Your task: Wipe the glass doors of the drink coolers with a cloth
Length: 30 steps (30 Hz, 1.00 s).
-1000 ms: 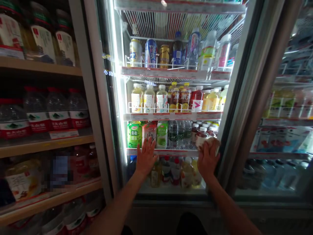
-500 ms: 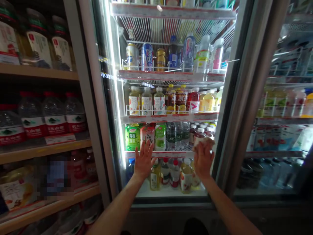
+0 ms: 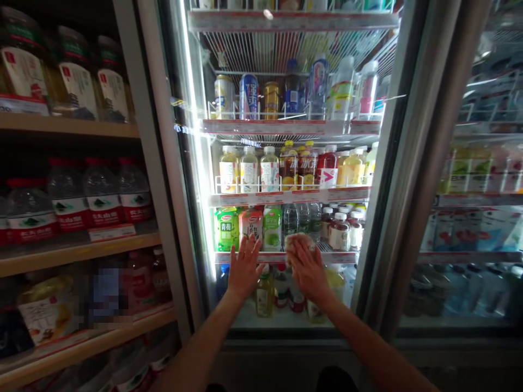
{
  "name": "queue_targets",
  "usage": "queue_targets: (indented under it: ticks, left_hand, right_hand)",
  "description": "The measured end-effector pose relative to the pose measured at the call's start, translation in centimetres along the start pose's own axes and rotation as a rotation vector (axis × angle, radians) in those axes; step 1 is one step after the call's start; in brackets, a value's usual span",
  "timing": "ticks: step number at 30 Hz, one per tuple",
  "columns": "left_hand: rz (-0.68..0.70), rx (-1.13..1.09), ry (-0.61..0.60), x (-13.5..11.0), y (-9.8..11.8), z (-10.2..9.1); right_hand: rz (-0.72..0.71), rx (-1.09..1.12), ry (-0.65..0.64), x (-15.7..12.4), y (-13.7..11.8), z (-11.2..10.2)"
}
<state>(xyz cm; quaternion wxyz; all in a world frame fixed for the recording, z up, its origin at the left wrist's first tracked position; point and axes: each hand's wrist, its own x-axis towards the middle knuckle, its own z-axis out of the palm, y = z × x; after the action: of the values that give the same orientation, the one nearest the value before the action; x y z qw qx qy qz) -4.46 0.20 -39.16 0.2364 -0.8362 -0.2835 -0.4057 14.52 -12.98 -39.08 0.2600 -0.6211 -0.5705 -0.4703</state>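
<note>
My left hand [image 3: 244,269] lies flat, fingers spread, against the glass front of a lit drinks fridge [image 3: 192,179], level with the third shelf rail [image 3: 269,257]. My right hand [image 3: 308,272] is just to its right, its fingers pressed on a pale cloth [image 3: 297,238] held against the glass. Behind the hands stand green and pink cartons [image 3: 250,224], clear water bottles [image 3: 303,218] and red-capped bottles [image 3: 339,231]. Lower bottles [image 3: 265,294] are partly hidden by my hands.
Wooden shelves to the left carry large water bottles [image 3: 98,196] and jars [image 3: 81,81]. A metal door post [image 3: 412,163] stands to the right, with a second, darker fridge door [image 3: 482,218] beyond it. Upper fridge shelves hold cans [image 3: 250,95] and juice bottles [image 3: 269,166].
My right hand has slid the cloth leftward along the shelf rail, from beside the door post to close beside my left hand. The left hand stays in place.
</note>
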Motion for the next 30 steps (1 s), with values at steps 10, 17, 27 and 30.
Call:
queue_targets:
  ticks: [10,17,27,30]
  left_hand:
    - [0.028,-0.010,-0.034,-0.3,-0.5,-0.2]
    - [0.025,-0.009,-0.007,-0.4,-0.2,-0.1]
    - [-0.005,0.009,-0.011,-0.5,0.2,0.1]
    - [0.003,-0.001,-0.015,-0.5,0.2,0.1]
  right_hand:
    - [0.141,-0.030,0.085,-0.3,1.1,0.1]
    - [0.575,-0.141,0.216,-2.6,6.4,-0.6]
    - [0.190,-0.035,0.112,-1.6,3.6,0.2]
    - [0.524,-0.116,0.279,-1.2,6.3,-0.3]
